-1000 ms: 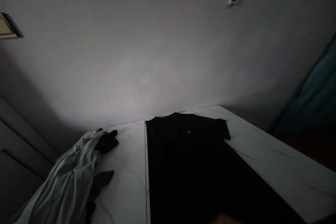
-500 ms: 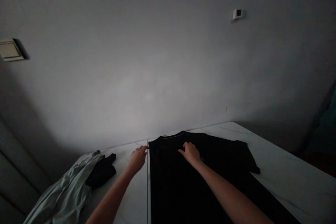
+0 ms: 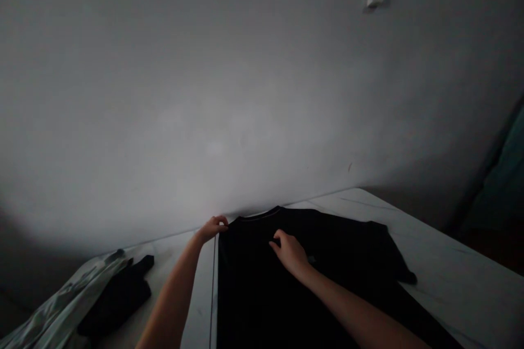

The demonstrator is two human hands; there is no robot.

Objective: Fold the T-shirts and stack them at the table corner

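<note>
Pinching the top left corner of the black tee (image 3: 262, 289) btwn thumb & fingers of my left hand (image 3: 213, 227), tee's lying spread on the white marbled table (image 3: 446, 262) right by the wall (image 3: 229, 92), one short sleeve out to the right. My right hand (image 3: 290, 252) is over the chest w/ thumb & fingers curled in, tbh can't tell if they've got any fabric, & there's a pale crumpled cloth (image 3: 45, 311) + dark cloth (image 3: 118, 297) over on the left

Dim grey wall (image 3: 245, 92) behind a white, faintly veined tabletop (image 3: 442, 262) with rounded corner
</note>
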